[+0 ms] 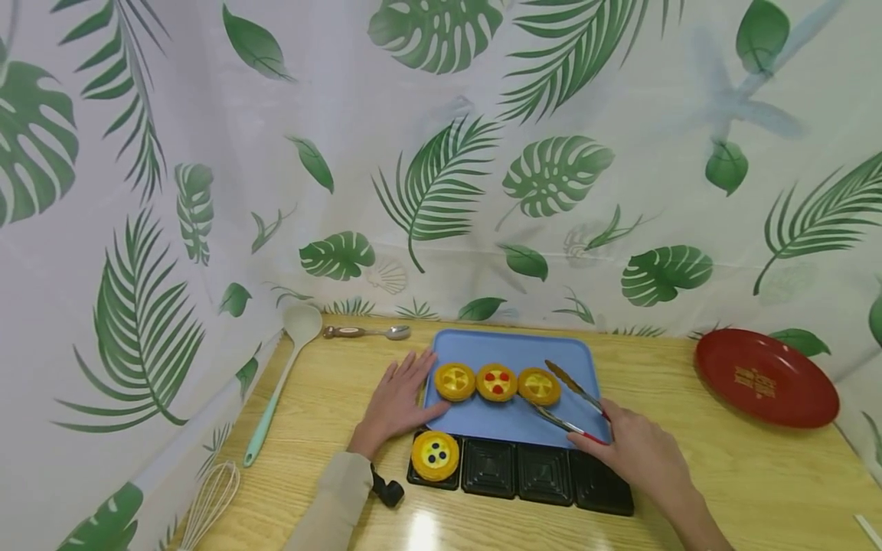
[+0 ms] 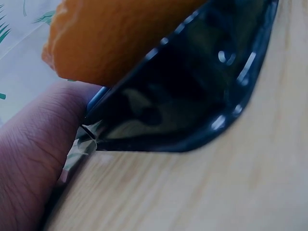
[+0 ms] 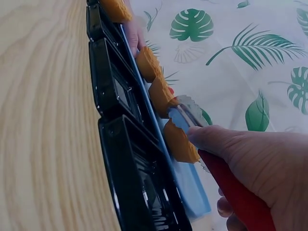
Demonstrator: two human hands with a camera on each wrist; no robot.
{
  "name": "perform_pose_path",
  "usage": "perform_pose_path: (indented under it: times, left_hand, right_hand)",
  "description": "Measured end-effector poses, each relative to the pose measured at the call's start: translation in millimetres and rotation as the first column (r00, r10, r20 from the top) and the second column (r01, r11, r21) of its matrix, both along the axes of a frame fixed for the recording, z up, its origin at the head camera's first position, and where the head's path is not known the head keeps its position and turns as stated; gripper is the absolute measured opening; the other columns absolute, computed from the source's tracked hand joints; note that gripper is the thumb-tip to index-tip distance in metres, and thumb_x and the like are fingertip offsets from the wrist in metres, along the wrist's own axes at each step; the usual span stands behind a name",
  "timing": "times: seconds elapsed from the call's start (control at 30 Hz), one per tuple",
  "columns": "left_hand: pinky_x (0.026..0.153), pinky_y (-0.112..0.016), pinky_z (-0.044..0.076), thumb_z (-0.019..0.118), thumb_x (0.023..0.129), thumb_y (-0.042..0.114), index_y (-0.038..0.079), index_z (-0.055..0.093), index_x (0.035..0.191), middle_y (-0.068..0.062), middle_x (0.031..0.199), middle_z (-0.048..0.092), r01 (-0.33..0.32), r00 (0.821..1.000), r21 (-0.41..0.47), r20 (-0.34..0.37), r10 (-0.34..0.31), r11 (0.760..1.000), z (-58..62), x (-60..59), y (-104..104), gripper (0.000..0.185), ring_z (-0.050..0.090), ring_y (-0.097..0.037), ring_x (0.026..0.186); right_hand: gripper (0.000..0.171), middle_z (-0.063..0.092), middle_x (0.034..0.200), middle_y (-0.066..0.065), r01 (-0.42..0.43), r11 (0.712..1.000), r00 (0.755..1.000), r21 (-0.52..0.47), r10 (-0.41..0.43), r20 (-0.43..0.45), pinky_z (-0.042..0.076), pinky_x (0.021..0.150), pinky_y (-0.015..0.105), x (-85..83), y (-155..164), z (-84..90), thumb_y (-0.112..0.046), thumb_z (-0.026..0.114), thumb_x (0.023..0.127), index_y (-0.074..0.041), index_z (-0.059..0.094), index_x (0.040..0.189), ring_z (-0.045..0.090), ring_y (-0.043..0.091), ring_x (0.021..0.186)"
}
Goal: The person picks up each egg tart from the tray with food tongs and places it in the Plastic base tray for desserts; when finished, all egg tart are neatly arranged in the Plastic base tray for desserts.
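Head view: the end yellow tart (image 1: 539, 388) sits on the blue tray (image 1: 513, 346) between spread tongs (image 1: 555, 420), one tip at its one o'clock, the other near eight, hard by the red-dotted tart (image 1: 497, 386) at nine; whether metal touches it, I cannot tell. At four, the right hand (image 1: 644, 451) has its fingers curled round the tongs. The left hand (image 1: 398, 405), fingers outstretched, rests on the tray's nine-o'clock edge. From the tray, a black mould (image 1: 489, 467) borders six, a dark-dotted tart (image 1: 435, 459) in its leftmost cup; a red plate (image 1: 765, 379) lies at three, a spoon (image 1: 398, 333) at ten, a whisk (image 1: 210, 501) at eight.
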State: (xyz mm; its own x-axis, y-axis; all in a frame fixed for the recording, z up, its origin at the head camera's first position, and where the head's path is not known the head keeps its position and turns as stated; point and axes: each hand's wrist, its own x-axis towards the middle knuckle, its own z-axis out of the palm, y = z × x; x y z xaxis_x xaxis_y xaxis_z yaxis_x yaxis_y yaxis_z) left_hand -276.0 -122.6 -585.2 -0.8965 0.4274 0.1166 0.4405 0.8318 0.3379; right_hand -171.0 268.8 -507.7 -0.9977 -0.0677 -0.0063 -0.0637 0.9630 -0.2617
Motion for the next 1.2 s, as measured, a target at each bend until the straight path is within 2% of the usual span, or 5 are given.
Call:
perform_pose_path:
  times: [0.13,0.3,0.77,1.2]
  left_hand:
    - [0.13,-0.052,0.01,0.048,0.092,0.08,0.024,0.017,0.17,0.006,0.175,0.016,0.001,1.0,0.002,-0.004,-0.001,1.0,-0.2,0.0,0,0.101,0.014,-0.025,0.161]
    - [0.13,-0.053,0.011,0.05,0.092,0.079,0.023,0.019,0.169,0.005,0.174,0.018,0.004,1.0,0.013,-0.005,-0.004,1.0,0.1,-0.2,0,0.101,0.015,-0.026,0.161]
    - [0.13,-0.052,0.012,0.049,0.092,0.08,0.024,0.017,0.17,0.006,0.175,0.016,0.0,1.0,-0.006,0.002,0.0,1.0,0.4,-1.5,1,0.101,0.015,-0.025,0.161]
    - [0.13,-0.052,0.011,0.05,0.092,0.079,0.024,0.016,0.17,0.006,0.175,0.016,0.001,1.0,0.003,0.005,-0.001,1.0,0.0,-1.3,1,0.101,0.016,-0.025,0.161]
  right_hand:
    - [0.103,0.059,0.083,0.008,-0.001,1.0,1.0,-0.006,0.001,0.027,0.034,0.047,0.033,-2.5,3,-2.8,-0.078,0.068,0.083,0.007,0.057,0.142,0.052,0.021,0.067]
    - [0.101,0.051,0.075,0.004,-0.003,1.0,0.999,-0.023,0.004,0.039,0.033,0.047,0.033,-3.4,6,-6.0,-0.076,0.068,0.085,0.007,0.057,0.142,0.051,0.02,0.065]
    - [0.095,0.043,0.068,0.002,-0.022,0.999,0.999,-0.037,0.023,0.023,0.032,0.046,0.033,-3.2,7,-9.1,-0.074,0.066,0.088,0.004,0.06,0.14,0.05,0.019,0.063]
    - [0.09,0.042,0.067,0.0,-0.023,0.999,1.0,-0.038,0.023,0.008,0.032,0.046,0.032,-2.6,8,-11.3,-0.071,0.068,0.088,0.002,0.062,0.14,0.049,0.018,0.062]
